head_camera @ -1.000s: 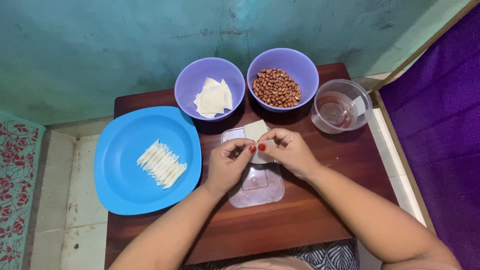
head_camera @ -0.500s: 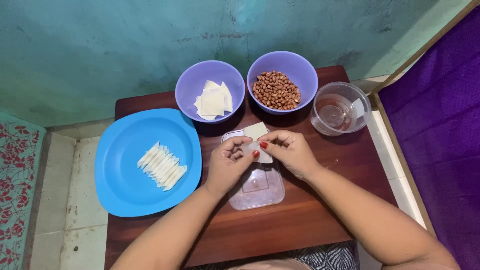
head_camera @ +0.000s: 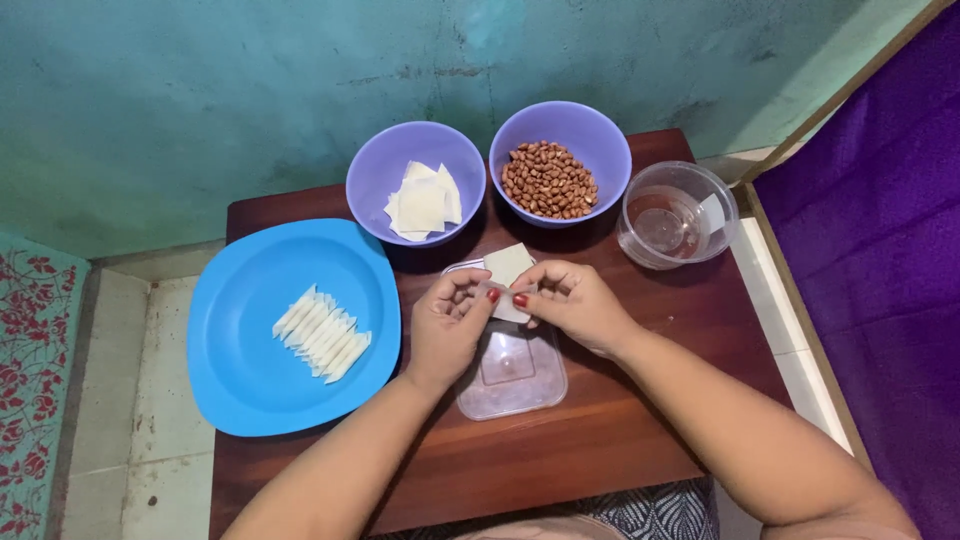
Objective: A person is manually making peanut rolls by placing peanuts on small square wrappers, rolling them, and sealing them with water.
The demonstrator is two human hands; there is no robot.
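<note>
My left hand (head_camera: 448,326) and my right hand (head_camera: 573,303) meet over a clear plastic lid (head_camera: 510,374) on the brown table (head_camera: 590,450). Together they pinch a small square pastry wrapper (head_camera: 508,268), rolling its near edge; the far corner sticks out toward the bowls. Behind them a purple bowl (head_camera: 372,180) holds a stack of flat wrappers (head_camera: 422,203). A second purple bowl (head_camera: 598,132) holds peanuts (head_camera: 548,180).
A blue plate (head_camera: 250,370) at the left carries a row of several rolled wrappers (head_camera: 322,332). A clear bowl with a little water (head_camera: 676,213) stands at the right. A teal wall is behind, purple cloth on the right, and tiled floor on the left.
The fingers have worked slightly on the wrapper's near edge; the hands stay in the same place. Nothing else has moved.
</note>
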